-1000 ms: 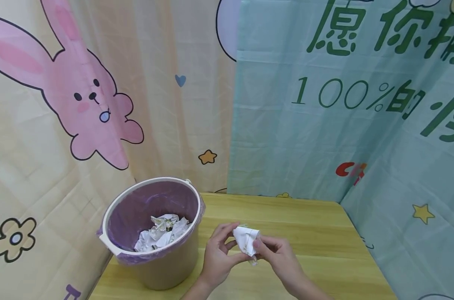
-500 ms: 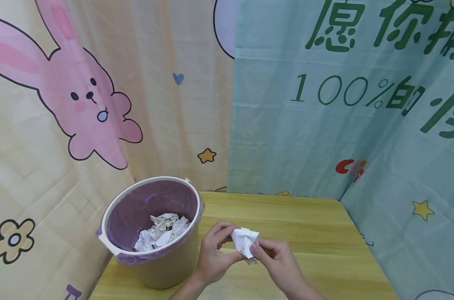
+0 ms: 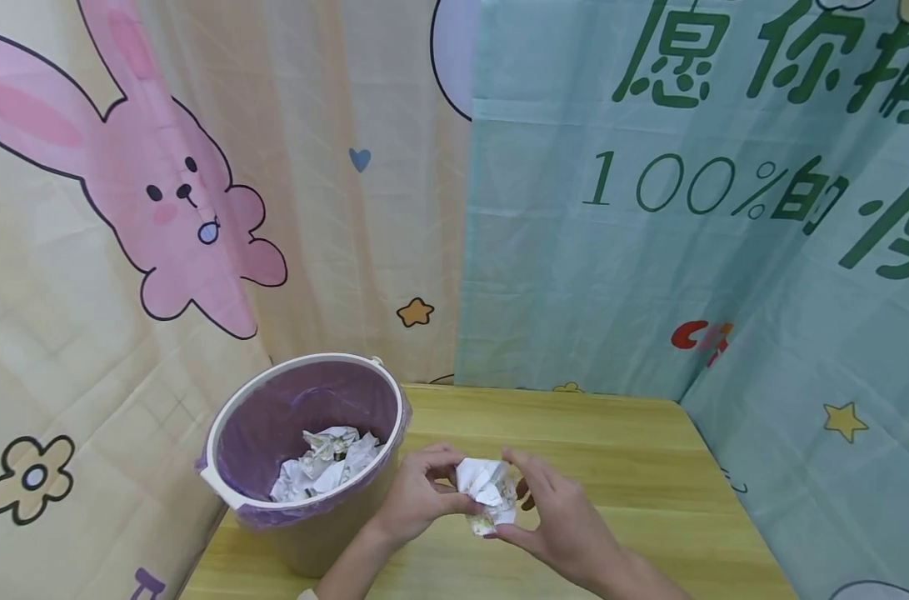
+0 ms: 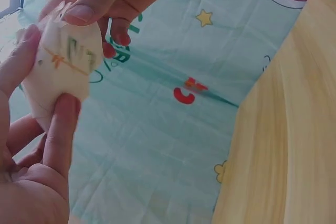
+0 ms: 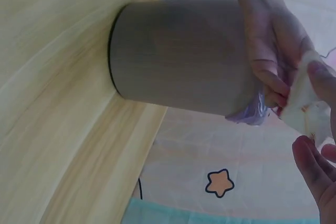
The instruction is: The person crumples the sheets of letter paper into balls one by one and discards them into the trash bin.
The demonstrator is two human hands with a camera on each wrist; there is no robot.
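Both hands hold a small folded and crumpled piece of white paper [image 3: 487, 490] above the table, right of the bin. My left hand [image 3: 420, 497] pinches its left side, thumb in front and fingers behind. At its right side is my right hand [image 3: 562, 525], thumb at the lower edge and index finger at the upper corner. In the left wrist view the paper [image 4: 68, 66] shows an orange line and green print, with the right thumb pressed on its top. The right wrist view shows the paper [image 5: 302, 106] between the fingers of both hands.
A beige bin [image 3: 304, 546] with a purple liner [image 3: 274, 425] stands on the left of the wooden table [image 3: 634, 475]. Crumpled white papers [image 3: 327, 471] lie inside it. Printed curtains [image 3: 574, 275] hang behind the table and along its sides.
The paper has turned in the hands and looks more crumpled, with more printed surface showing. The right index finger has come up to its upper right edge. The bin has stayed put.
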